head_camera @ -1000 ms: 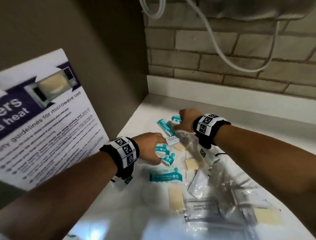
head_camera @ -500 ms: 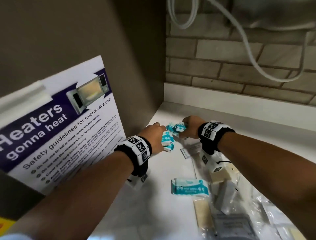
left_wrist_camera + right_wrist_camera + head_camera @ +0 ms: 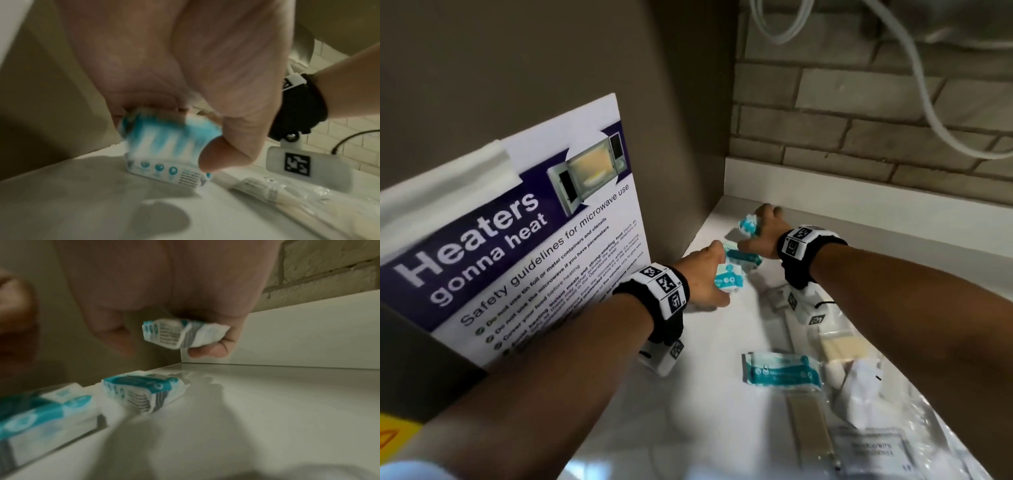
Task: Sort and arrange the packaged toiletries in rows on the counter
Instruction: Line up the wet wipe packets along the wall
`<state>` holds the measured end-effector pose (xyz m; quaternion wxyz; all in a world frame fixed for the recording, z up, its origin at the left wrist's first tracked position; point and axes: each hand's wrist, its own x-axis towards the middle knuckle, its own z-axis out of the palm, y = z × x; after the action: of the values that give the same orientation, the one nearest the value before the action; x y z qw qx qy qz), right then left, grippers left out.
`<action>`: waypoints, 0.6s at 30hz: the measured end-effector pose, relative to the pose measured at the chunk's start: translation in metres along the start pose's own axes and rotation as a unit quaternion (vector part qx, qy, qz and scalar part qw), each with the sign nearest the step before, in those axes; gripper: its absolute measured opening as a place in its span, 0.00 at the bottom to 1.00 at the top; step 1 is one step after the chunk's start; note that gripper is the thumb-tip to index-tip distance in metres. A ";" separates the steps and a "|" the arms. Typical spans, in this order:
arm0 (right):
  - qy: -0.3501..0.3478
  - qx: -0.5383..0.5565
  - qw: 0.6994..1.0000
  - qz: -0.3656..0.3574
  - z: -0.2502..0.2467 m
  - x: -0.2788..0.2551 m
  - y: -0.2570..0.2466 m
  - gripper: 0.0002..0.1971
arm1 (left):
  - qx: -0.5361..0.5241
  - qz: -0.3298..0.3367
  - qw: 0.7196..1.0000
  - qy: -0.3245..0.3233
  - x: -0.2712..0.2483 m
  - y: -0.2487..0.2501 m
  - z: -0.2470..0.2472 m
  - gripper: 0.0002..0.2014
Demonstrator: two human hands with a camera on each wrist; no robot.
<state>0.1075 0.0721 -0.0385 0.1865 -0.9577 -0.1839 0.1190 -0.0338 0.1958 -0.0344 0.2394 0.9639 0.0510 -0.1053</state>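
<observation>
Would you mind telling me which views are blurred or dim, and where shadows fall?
Head view: fairly sharp, the poster legible. Left wrist view: dim, the packet in the left hand smeared. Right wrist view: dim, near packet blurred, shadows across the counter.

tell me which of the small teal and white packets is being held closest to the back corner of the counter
The small teal and white packet gripped in the right hand, nearest the white backsplash. The left hand holds others farther forward, and one long packet lies flat near the front.
</observation>
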 end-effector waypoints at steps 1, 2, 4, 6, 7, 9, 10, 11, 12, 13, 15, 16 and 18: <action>0.015 0.014 1.000 0.004 0.000 0.002 -0.001 0.40 | 0.021 0.004 1.000 -0.003 -0.003 -0.002 0.003 0.22; 0.030 0.021 0.999 0.009 0.000 0.005 -0.003 0.38 | 0.036 0.014 0.999 0.000 -0.005 -0.004 0.005 0.18; 0.042 0.014 0.999 0.011 0.001 0.010 -0.007 0.34 | 0.033 0.030 0.999 0.006 -0.008 -0.008 0.009 0.13; 0.021 -0.013 1.000 -0.001 0.005 0.013 -0.010 0.34 | 0.021 0.031 0.999 0.018 -0.007 -0.010 0.010 0.12; 0.007 -0.023 1.000 -0.007 0.008 0.015 -0.011 0.34 | 0.024 0.028 0.999 0.028 -0.007 -0.012 0.010 0.14; -0.006 -0.024 1.000 -0.014 0.013 0.017 -0.009 0.33 | 0.035 0.025 0.998 0.038 -0.006 -0.013 0.010 0.17; -0.002 -0.027 1.000 -0.013 0.015 0.020 -0.006 0.31 | 0.032 0.026 0.999 0.033 -0.007 -0.013 0.009 0.17; 0.001 -0.040 0.999 -0.014 0.017 0.022 -0.004 0.30 | 0.029 0.022 0.999 0.015 -0.007 -0.013 0.009 0.18; 0.002 -0.059 0.998 -0.021 0.017 0.023 -0.002 0.28 | 0.029 0.020 0.999 -0.007 -0.007 -0.013 0.009 0.18; 0.000 -0.081 0.996 -0.025 0.016 0.025 0.000 0.26 | 0.033 0.017 0.999 -0.026 -0.007 -0.013 0.009 0.19; -0.015 -0.102 0.994 -0.032 0.015 0.027 0.004 0.24 | 0.047 0.011 0.998 -0.026 -0.007 -0.013 0.011 0.18; -0.023 -0.104 0.994 -0.038 0.015 0.027 0.005 0.24 | 0.052 0.010 0.999 -0.012 -0.007 -0.014 0.012 0.17; -0.030 -0.105 0.992 -0.062 0.018 0.028 0.005 0.23 | 0.047 0.009 0.999 0.012 -0.006 -0.014 0.013 0.15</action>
<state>0.1294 0.0846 -0.0609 0.0862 -0.9547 -0.2601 0.1162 -0.0440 0.2019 -0.0509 0.1944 0.9756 0.0403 -0.0940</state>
